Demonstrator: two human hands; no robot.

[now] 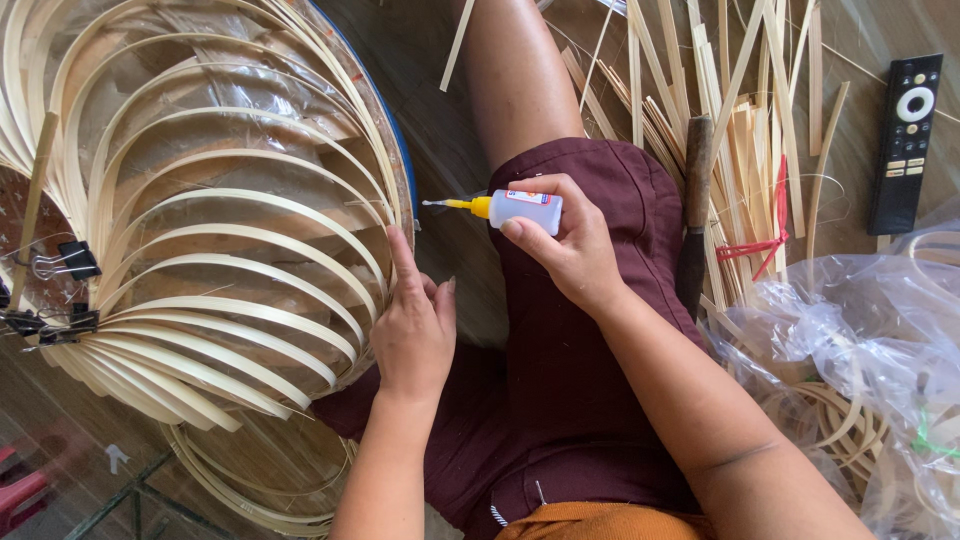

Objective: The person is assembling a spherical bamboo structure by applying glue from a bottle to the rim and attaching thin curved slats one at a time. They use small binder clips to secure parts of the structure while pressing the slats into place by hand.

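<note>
Firmly in right hand [572, 250]: glue bottle [520, 208]

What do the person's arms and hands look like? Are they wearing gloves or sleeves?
No gloves and no sleeves show. The left hand and right hand are bare, and both forearms are bare up to the picture's edge. No rings, watch or bracelets show. Nails are short and plain. A thin crease line crosses the right forearm.
</note>
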